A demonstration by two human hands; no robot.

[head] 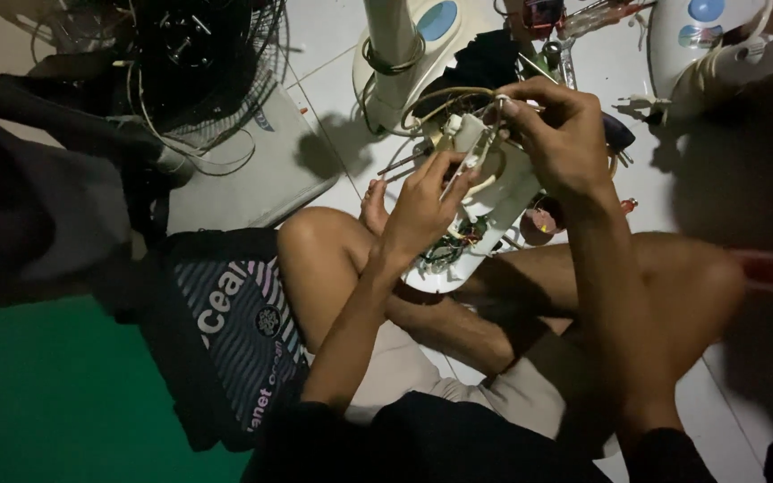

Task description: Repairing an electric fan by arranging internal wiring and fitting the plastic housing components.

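White tiled floor point(717, 394), green mat point(55, 402), dismantled fan housing point(494, 201) over crossed legs

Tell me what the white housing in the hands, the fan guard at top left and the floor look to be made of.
White housing: likely moulded plastic, smooth and slightly glossy, with rounded edges. The left hand and right hand work on wires above it; these look plastic-coated. Fan guard: thin dark wire, probably painted metal. Floor: pale glossy tiles, probably ceramic, with visible joint lines.
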